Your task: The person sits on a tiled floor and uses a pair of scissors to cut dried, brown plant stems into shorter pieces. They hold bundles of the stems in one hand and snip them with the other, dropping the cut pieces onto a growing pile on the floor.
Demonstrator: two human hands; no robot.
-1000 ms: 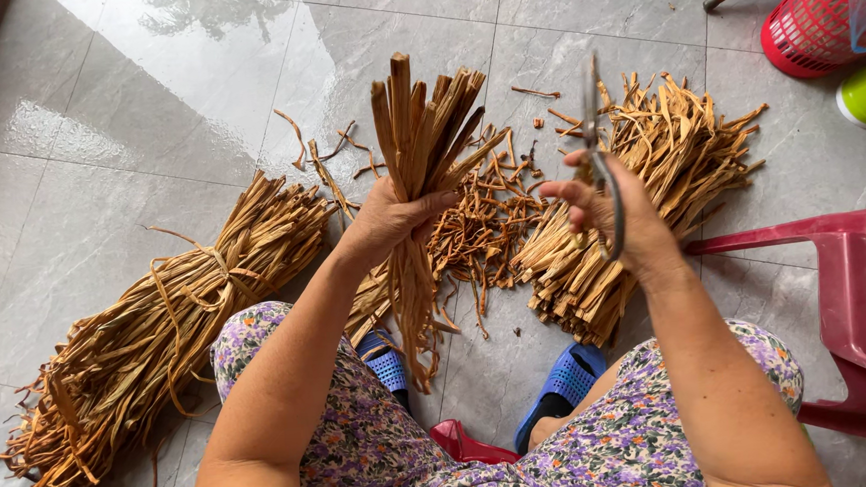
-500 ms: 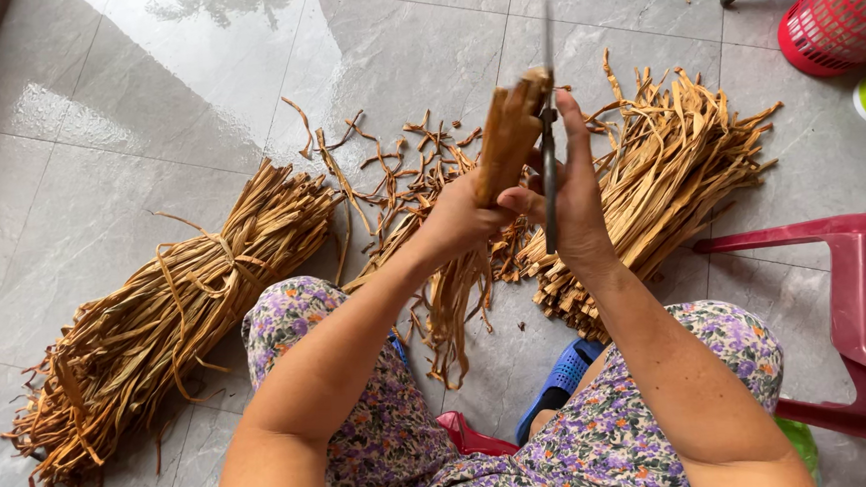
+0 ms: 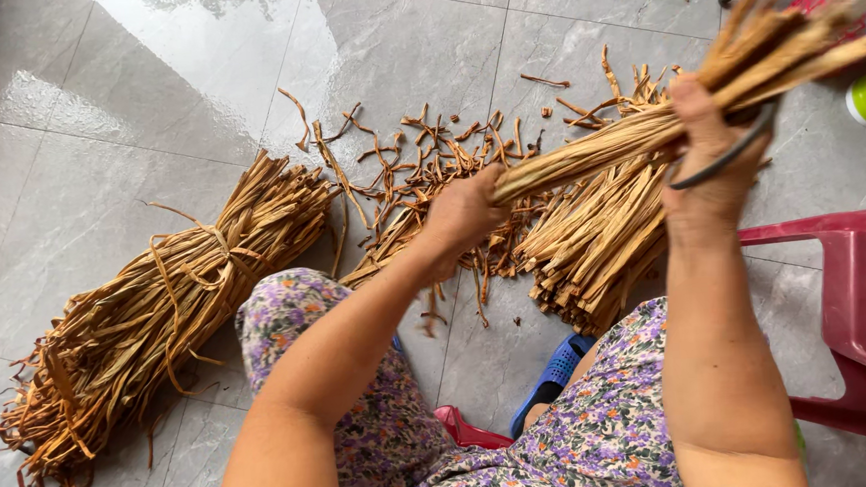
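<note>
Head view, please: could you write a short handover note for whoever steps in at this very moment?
Left hand grips the lower part of a handful of dried strips.
Right hand holds the same handful higher up, with dark-handled scissors in its fingers.
Tied bundle lies on the floor at left; a loose pile and cut scraps lie ahead.
Done: one bundle tied. Left: the handful and loose pile remain untied.
</note>
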